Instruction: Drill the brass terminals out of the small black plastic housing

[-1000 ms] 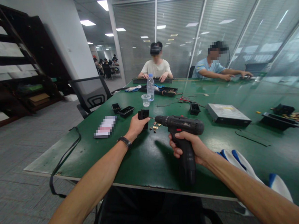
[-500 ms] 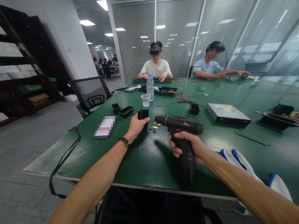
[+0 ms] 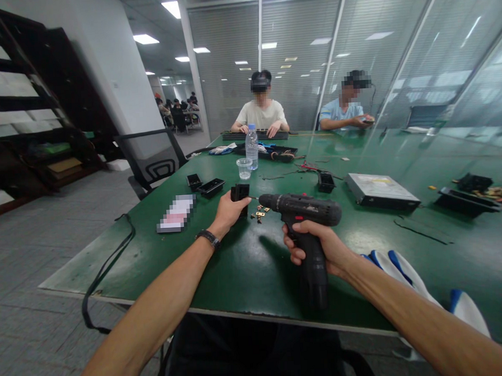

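Observation:
My right hand [image 3: 306, 244] is wrapped round the grip of a black cordless drill [image 3: 306, 207], index finger near the red-marked trigger area. The drill lies level with its bit pointing left, the tip at or close to a small black plastic box [image 3: 241, 193]. That box is held upright in my left hand [image 3: 227, 211], the thumb across its near side. Whether the bit touches a screw in it is too small to tell. Just right of the box, several small brass-coloured metal pieces [image 3: 259, 214] lie on the green table [image 3: 222, 279].
Left stand more black boxes [image 3: 212, 186] and a phone [image 3: 176, 213]. Beyond are a plastic cup [image 3: 244, 168] and a water bottle [image 3: 252, 148]. A disc drive [image 3: 381, 191], another black box [image 3: 326, 181] and white-blue gloves [image 3: 407, 272] lie right. Two people sit across.
My hands, the drill and the black box hold nearly the same position. Across the table, the person in blue has drawn their hands in together, holding a small object.

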The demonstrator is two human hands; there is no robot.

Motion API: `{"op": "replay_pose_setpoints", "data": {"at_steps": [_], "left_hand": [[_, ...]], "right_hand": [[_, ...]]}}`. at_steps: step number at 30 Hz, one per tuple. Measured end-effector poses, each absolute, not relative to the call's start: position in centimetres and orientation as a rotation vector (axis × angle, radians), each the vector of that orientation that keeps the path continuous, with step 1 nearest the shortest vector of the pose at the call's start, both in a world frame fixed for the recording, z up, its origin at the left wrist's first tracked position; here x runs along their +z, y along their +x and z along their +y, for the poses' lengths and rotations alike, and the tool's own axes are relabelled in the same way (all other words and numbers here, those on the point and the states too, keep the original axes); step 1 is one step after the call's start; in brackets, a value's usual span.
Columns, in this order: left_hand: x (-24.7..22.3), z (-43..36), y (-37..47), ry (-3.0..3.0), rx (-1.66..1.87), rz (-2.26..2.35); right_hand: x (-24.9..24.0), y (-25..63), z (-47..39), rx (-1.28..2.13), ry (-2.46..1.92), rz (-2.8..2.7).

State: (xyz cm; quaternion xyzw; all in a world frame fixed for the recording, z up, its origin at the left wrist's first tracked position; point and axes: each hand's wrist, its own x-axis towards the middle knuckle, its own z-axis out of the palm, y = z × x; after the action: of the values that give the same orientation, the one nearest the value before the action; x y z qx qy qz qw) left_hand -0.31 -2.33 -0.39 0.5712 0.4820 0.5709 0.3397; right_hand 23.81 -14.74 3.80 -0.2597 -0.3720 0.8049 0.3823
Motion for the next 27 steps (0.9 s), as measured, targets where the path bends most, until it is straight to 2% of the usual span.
{"op": "replay_pose_setpoints", "data": {"at_steps": [27], "left_hand": [[-0.38,-2.28,-0.24,1.484,1.496,1.243]], "right_hand": [[3.96,23.79,-14.86,2.056,-0.669,-0.937]]}}
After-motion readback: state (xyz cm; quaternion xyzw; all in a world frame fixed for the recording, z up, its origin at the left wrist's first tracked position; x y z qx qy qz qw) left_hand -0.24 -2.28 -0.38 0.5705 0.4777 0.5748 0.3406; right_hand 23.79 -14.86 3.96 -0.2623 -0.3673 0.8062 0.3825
